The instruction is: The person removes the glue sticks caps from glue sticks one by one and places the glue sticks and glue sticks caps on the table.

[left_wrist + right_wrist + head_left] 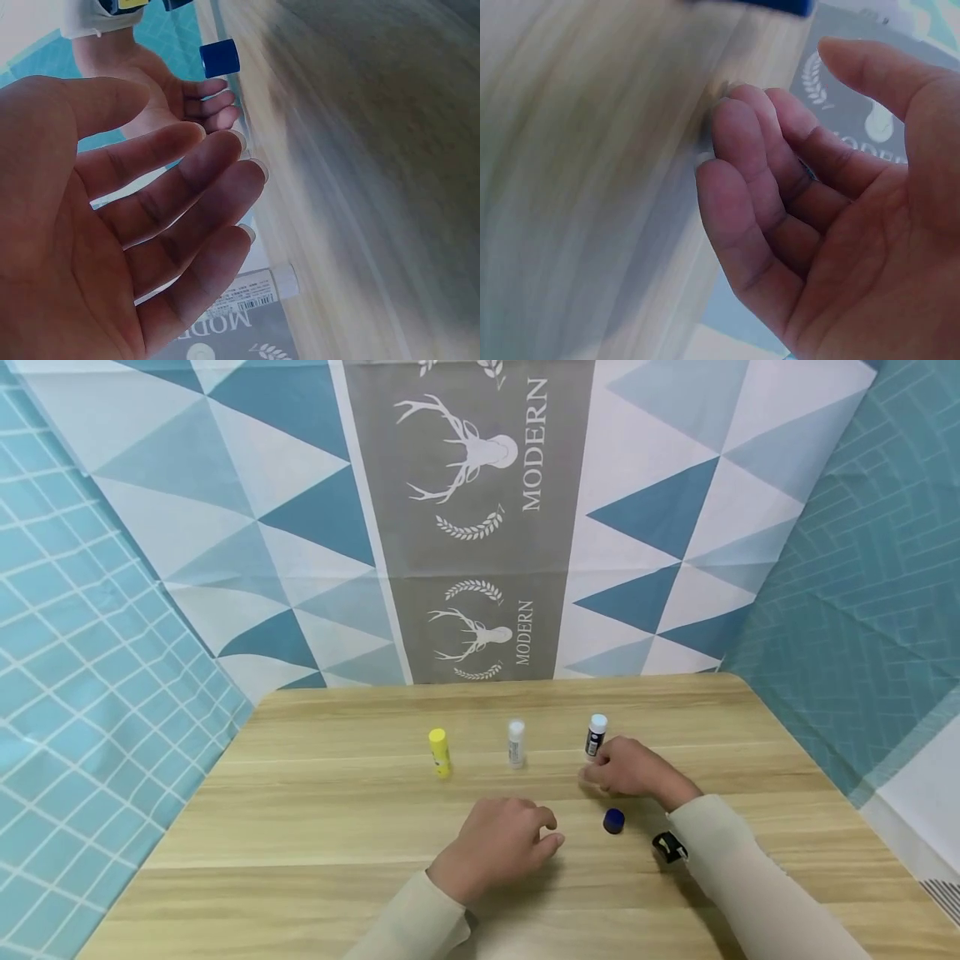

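left hand [504, 842] relaxed, holding nothing, lower centre of head frame; right hand [632, 767] same, right of centre, overlapping base of upright white-capped dark-blue cylindrical tube [596, 735], contact can't tell; round dark-blue cap [613, 821] on wood-grain counter [300, 827] just below that hand; translucent white cylindrical tube [516, 744] mid-frame, bright yellow cylindrical tube [439, 753] left of it

one tube [596, 739] is navy-and-white, another tube [440, 755] yellow, the cap [613, 821] dark blue.
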Motion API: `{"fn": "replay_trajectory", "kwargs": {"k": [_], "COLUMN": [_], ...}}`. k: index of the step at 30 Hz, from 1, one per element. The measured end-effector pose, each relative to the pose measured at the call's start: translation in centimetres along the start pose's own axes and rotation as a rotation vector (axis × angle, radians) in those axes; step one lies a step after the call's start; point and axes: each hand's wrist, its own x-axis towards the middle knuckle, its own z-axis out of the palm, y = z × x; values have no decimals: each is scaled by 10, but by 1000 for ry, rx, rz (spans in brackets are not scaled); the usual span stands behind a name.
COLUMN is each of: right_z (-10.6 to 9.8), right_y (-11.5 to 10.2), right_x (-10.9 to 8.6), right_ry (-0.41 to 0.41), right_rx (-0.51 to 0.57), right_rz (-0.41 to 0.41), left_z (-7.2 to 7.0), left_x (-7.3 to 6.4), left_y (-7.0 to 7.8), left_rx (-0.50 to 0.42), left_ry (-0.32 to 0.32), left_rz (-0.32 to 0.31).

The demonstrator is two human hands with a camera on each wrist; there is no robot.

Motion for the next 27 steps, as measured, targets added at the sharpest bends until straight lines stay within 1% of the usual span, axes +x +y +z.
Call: {"fn": "replay_trajectory", "kwargs": {"k": [4,10,13,16,19,27], "right_z": [4,8,10,13,16,27], "right_y": [-6,-14,-18,-21,-25,-39], "right_x": [1,3,4,5,6,16], "right_ry": [-25,-52,-69,-79,-82,-71], "right_rx": [-6,-13,-12,-14,-9,8], "right_rz": [-51,-97,-126,-154,-161,-130], "left_z": [1,2,-1,-4,-5,-1], "left_x": [-3,-3,-3,-4,-6,-12], "left_y": [-1,0,-1,-3,-6,-8], "left_rx": [23,50,42,23,9,7], "left_ry": [6,14,16,8,3,17], "left_rz": [-2,30,13,-20,-37,-24]}}
